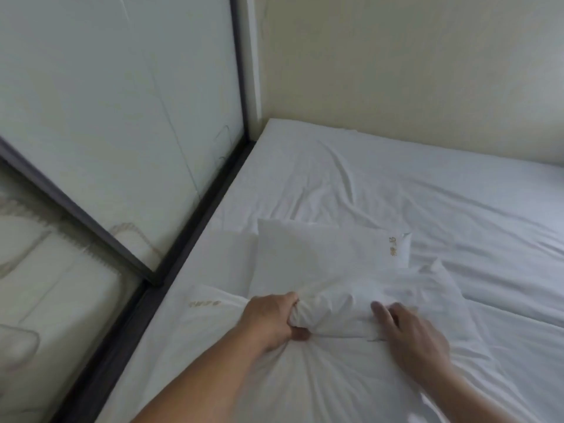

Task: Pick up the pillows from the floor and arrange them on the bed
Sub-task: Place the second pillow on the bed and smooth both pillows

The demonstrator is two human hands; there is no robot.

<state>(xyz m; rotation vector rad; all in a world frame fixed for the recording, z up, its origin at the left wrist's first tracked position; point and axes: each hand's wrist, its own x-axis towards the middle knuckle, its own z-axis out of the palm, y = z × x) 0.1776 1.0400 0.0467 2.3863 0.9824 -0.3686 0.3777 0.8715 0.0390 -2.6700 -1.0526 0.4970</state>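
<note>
Low in the frame's centre, the left hand [271, 320] is clenched on a white pillow [360, 306] on the bed [457, 209], the right hand [412, 334] resting flat, fingers released, upon it.

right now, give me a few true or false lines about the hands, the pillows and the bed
1. The left hand has a bunched grip on the near pillow. True.
2. The right hand is lifted clear of the bedding. False: it rests on the near pillow.
3. A second pillow with gold embroidery lies beyond the near one. True.
4. Both pillows are on the floor. False: they lie on the bed.
5. The bedsheet is dark blue. False: it is white and creased.
</note>
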